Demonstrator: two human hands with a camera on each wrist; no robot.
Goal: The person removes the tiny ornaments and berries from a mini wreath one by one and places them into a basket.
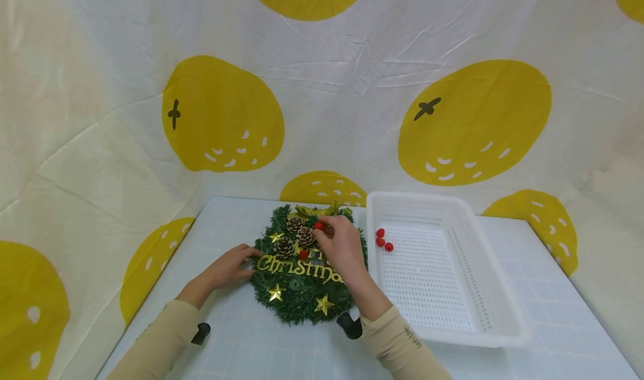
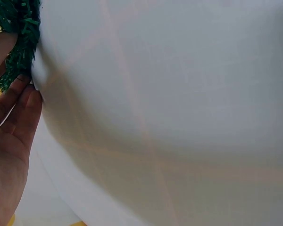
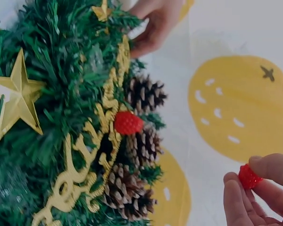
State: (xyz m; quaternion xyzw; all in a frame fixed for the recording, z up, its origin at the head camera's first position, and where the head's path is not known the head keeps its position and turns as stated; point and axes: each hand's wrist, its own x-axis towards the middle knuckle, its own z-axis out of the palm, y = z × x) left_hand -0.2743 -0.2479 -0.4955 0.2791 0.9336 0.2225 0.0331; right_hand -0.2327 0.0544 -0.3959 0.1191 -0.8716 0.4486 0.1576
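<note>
A green Christmas wreath (image 1: 302,299) lies on the table with gold "Merry Christmas" lettering (image 1: 287,265), gold stars (image 1: 323,304) and several pinecones (image 1: 284,246). At its left edge rests my left hand (image 1: 228,265), thumb and nearly straight fingers touching the greenery, as the left wrist view also shows. Over the wreath's upper right, my right hand (image 1: 342,246) pinches a red berry (image 3: 249,176) between thumb and fingertips. In the right wrist view this berry is apart from the greenery. Another red berry (image 3: 128,123) sits among the lettering and pinecones.
To the right of the wreath stands a white perforated plastic basket (image 1: 495,279), with three red berries (image 1: 380,242) near its left wall. A pale checked cloth (image 1: 231,341) covers the table. Behind hangs a white curtain (image 1: 342,117) with yellow fruit prints.
</note>
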